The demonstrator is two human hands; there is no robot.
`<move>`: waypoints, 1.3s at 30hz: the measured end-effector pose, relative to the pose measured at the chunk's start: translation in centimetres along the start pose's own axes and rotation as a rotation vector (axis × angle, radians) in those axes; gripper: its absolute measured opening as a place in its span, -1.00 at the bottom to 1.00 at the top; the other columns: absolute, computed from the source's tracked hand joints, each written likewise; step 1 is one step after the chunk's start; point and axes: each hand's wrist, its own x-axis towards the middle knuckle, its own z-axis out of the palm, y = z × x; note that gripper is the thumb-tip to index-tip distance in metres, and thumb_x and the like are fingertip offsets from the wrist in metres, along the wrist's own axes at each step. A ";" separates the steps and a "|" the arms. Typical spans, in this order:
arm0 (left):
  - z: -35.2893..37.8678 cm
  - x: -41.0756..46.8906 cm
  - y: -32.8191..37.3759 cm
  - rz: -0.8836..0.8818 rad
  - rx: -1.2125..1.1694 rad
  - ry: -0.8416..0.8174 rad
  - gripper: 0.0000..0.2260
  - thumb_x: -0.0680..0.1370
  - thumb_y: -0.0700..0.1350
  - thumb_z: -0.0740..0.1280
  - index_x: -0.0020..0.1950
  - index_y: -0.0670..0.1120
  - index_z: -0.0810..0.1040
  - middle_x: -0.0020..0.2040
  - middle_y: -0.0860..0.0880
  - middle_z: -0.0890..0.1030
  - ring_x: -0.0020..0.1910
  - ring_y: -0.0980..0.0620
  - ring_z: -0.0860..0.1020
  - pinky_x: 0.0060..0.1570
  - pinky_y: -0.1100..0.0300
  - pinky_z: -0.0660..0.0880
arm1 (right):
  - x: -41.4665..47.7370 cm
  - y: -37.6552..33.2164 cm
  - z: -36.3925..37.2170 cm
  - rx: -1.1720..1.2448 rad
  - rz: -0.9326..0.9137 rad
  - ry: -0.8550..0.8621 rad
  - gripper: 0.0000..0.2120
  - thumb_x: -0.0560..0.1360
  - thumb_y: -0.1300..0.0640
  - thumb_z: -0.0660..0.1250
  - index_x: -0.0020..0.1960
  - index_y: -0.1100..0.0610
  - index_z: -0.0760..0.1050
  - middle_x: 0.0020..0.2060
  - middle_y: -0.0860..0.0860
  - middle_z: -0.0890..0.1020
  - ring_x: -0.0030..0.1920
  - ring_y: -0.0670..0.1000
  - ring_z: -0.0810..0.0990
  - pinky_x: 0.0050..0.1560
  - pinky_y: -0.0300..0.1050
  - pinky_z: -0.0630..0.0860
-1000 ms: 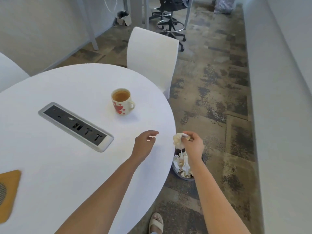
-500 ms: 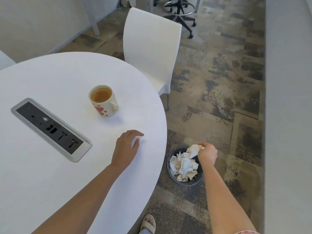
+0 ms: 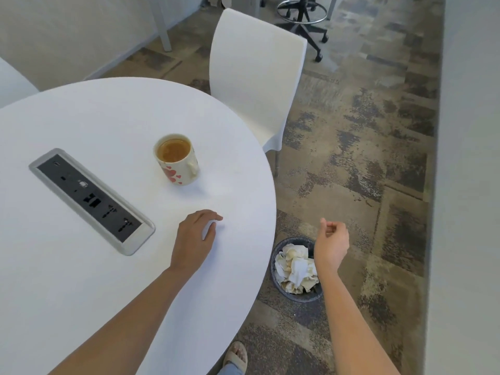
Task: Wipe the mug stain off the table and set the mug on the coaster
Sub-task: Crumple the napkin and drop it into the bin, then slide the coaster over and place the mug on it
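A cream mug point(image 3: 177, 159) with red hearts, full of brown drink, stands on the round white table point(image 3: 81, 280) near its right edge. My left hand point(image 3: 195, 236) rests flat on the table a little in front of the mug, fingers spread, holding nothing. My right hand point(image 3: 330, 242) hangs off the table's right side above a dark waste bin point(image 3: 273, 269). Its fingers are loosely curled with nothing in them. Crumpled tissues point(image 3: 295, 266) fill the bin. No stain shows on the table, and the coaster is out of view.
A grey power socket strip point(image 3: 92, 198) is set into the table left of my left hand. A white chair point(image 3: 254, 74) stands behind the table's far right edge. An office stool base point(image 3: 300, 14) sits further back. My sandalled foot point(image 3: 236, 358) is by the bin.
My right hand carried a crumpled tissue off the table's edge down to the bin and let it go; it is now empty. The left hand settled onto the table.
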 end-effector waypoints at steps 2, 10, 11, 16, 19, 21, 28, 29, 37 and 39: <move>-1.0 -0.5 0.0 -0.023 0.002 0.010 -0.80 0.52 -0.30 0.31 0.02 -0.04 0.61 0.02 0.10 0.58 0.05 0.05 0.53 0.12 0.26 0.35 | -1.6 -3.0 0.4 0.065 -0.071 -0.016 -0.81 0.58 -0.01 0.21 -0.09 0.10 0.39 -0.17 0.03 0.51 -0.25 -0.04 0.45 -0.29 -0.27 0.33; -8.5 -2.9 -2.1 -0.115 0.008 0.128 -0.81 0.52 -0.28 0.28 0.01 -0.06 0.61 0.02 0.04 0.62 0.06 0.01 0.55 0.15 0.03 0.44 | -12.8 -13.3 3.8 0.200 -0.345 -0.281 -0.89 0.55 0.06 0.29 0.01 0.08 0.49 -0.12 -0.02 0.59 -0.19 -0.08 0.54 -0.15 -0.17 0.50; -9.7 -3.3 -2.8 -0.136 0.006 0.156 -0.82 0.52 -0.29 0.28 0.01 -0.07 0.61 0.03 0.03 0.62 0.07 0.01 0.55 0.15 -0.01 0.45 | -14.7 -14.4 4.4 0.211 -0.360 -0.326 -0.90 0.54 0.08 0.30 0.01 0.09 0.51 -0.11 -0.01 0.60 -0.17 -0.06 0.56 -0.11 -0.14 0.51; -16.6 -5.7 -7.6 -0.255 0.081 0.282 -0.82 0.54 -0.27 0.26 0.04 -0.08 0.61 0.04 0.01 0.63 0.07 -0.02 0.54 0.17 -0.01 0.41 | -24.2 -18.8 8.6 0.206 -0.449 -0.559 -0.91 0.54 0.14 0.27 -0.02 0.10 0.53 -0.09 0.01 0.63 -0.16 -0.05 0.57 -0.08 -0.16 0.51; -21.1 -7.8 -11.5 -0.329 0.138 0.324 -0.81 0.54 -0.26 0.24 0.05 -0.08 0.60 0.07 -0.01 0.62 0.09 -0.05 0.53 0.18 -0.01 0.38 | -30.5 -20.8 11.4 0.214 -0.459 -0.688 -0.89 0.54 0.15 0.26 -0.01 0.11 0.56 -0.06 0.01 0.64 -0.16 -0.07 0.56 -0.09 -0.23 0.47; -24.0 -9.4 -14.4 -0.395 0.178 0.359 -0.81 0.55 -0.25 0.24 0.08 -0.10 0.59 0.10 -0.05 0.61 0.12 -0.09 0.52 0.17 0.02 0.37 | -34.6 -21.6 13.5 0.194 -0.482 -0.783 -0.85 0.55 0.15 0.25 0.05 0.14 0.56 0.00 0.03 0.63 -0.13 -0.06 0.57 -0.05 -0.22 0.50; -31.9 -14.3 -23.4 -0.743 0.266 0.335 -0.65 0.60 -0.14 0.16 0.38 -0.17 0.37 0.34 -0.17 0.44 0.34 -0.17 0.35 0.32 -0.09 0.29 | -46.2 -22.5 19.7 -0.119 -0.527 -1.099 -0.60 0.57 0.08 0.23 0.38 0.15 0.36 0.29 0.09 0.50 0.27 0.07 0.48 0.32 -0.09 0.36; -32.3 -14.8 -24.0 -0.773 0.288 0.318 -0.64 0.60 -0.14 0.15 0.40 -0.19 0.34 0.36 -0.19 0.41 0.36 -0.18 0.32 0.32 -0.10 0.27 | -47.0 -22.3 20.0 -0.145 -0.526 -1.115 -0.57 0.58 0.09 0.22 0.42 0.16 0.31 0.34 0.09 0.45 0.33 0.07 0.43 0.37 -0.06 0.31; -35.7 -17.4 -28.7 -0.966 0.217 0.269 -0.60 0.62 -0.12 0.09 0.43 -0.22 0.28 0.40 -0.21 0.32 0.37 -0.19 0.27 0.30 -0.09 0.26 | -52.2 -22.2 22.8 -0.224 -0.442 -1.018 -0.64 0.55 0.15 0.21 0.32 0.21 0.35 0.25 0.14 0.41 0.25 0.14 0.43 0.21 -0.08 0.37; -35.8 -17.5 -28.8 -0.961 0.182 0.283 -0.64 0.62 -0.13 0.09 0.38 -0.23 0.36 0.35 -0.22 0.35 0.31 -0.19 0.31 0.26 -0.09 0.30 | -52.8 -22.4 23.1 -0.209 -0.403 -0.997 -0.66 0.54 0.16 0.22 0.29 0.23 0.38 0.22 0.14 0.41 0.19 0.15 0.47 0.18 -0.06 0.40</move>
